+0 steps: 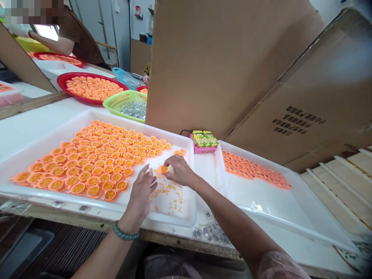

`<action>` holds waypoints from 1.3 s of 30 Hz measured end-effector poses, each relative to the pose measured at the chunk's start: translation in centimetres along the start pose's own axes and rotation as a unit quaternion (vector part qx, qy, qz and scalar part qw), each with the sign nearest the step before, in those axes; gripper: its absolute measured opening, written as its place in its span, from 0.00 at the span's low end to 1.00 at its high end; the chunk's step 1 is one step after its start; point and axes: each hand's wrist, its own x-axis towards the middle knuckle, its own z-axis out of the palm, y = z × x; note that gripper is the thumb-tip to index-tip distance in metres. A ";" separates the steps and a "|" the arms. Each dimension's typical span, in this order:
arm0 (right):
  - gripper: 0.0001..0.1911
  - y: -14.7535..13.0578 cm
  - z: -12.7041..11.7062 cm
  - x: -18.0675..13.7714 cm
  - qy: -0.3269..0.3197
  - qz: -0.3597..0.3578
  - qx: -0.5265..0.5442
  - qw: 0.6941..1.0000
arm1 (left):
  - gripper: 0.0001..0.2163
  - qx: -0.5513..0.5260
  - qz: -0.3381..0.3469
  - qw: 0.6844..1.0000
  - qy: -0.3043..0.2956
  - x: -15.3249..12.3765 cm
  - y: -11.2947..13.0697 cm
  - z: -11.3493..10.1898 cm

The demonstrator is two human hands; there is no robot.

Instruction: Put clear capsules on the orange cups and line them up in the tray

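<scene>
In the head view, a white tray (181,215) holds rows of small orange cups (84,176) with yellow bits inside. My right hand (181,170) pinches one small orange cup (164,169) between thumb and fingers above the tray's right part. Close by on the left, my left hand (141,192), with a green bead bracelet at the wrist, is raised with its fingers loosely bent and apart. No object shows in it. Loose yellow bits (168,192) lie scattered on the tray floor below the hands. A few more cups (180,152) sit just beyond my right hand.
To the right, a second white tray (261,201) carries orange pieces with dark centres (252,168). A pink basket (205,149) of small yellow-green boxes stands behind. Clear plastic pieces (212,232) lie at the front edge. Cardboard (209,69) walls the back; a co-worker (81,38) is at far left.
</scene>
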 end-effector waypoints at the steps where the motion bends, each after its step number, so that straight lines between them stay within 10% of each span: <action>1: 0.11 -0.6 -0.2 -0.8 0.027 -0.018 0.032 0.999 | 0.19 -0.017 -0.022 0.999 -0.035 0.0 0.1 0.0; 5: 0.12 -2.6 -0.2 -3.6 0.096 -0.058 0.085 0.990 | 0.15 -0.054 -0.057 0.986 -0.145 -0.1 0.4 0.0; 22: 0.22 -4.4 1.3 -8.2 0.134 -0.050 -0.043 0.989 | 0.22 0.013 0.029 0.992 -0.120 -0.7 0.1 0.4; 39: 0.12 -5.0 1.5 -7.1 0.294 0.011 0.099 0.950 | 0.12 0.006 -0.046 0.978 -0.205 -0.8 0.2 0.3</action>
